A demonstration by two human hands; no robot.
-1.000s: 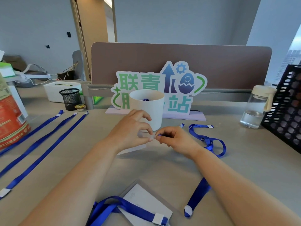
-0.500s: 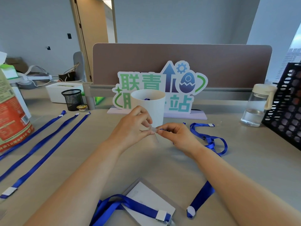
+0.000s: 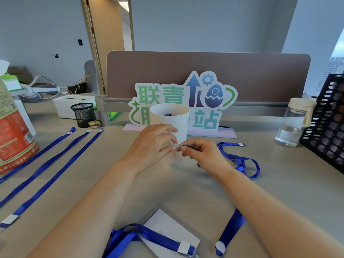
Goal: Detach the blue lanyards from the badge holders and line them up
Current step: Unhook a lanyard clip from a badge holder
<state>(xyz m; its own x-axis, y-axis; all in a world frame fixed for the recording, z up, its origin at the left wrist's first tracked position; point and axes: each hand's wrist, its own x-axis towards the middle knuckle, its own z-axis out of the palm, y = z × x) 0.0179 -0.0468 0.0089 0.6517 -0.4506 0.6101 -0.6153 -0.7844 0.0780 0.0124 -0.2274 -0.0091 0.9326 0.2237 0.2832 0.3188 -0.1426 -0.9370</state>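
My left hand pinches the top of a clear badge holder held just above the desk. My right hand pinches the clip end of a blue lanyard where it meets the holder; the rest of that lanyard trails in loops to the right. Three detached blue lanyards lie straight and side by side on the left of the desk. Near the front edge a second badge holder with a white card lies with another blue lanyard across it.
A white cup stands just behind my hands, before a coloured sign. A water bottle and black perforated rack are at the right; a red bag and mesh pen cup at the left.
Both hands have lifted slightly with the holder and lanyard end, staying pinched together; the holder now hangs more upright between them.
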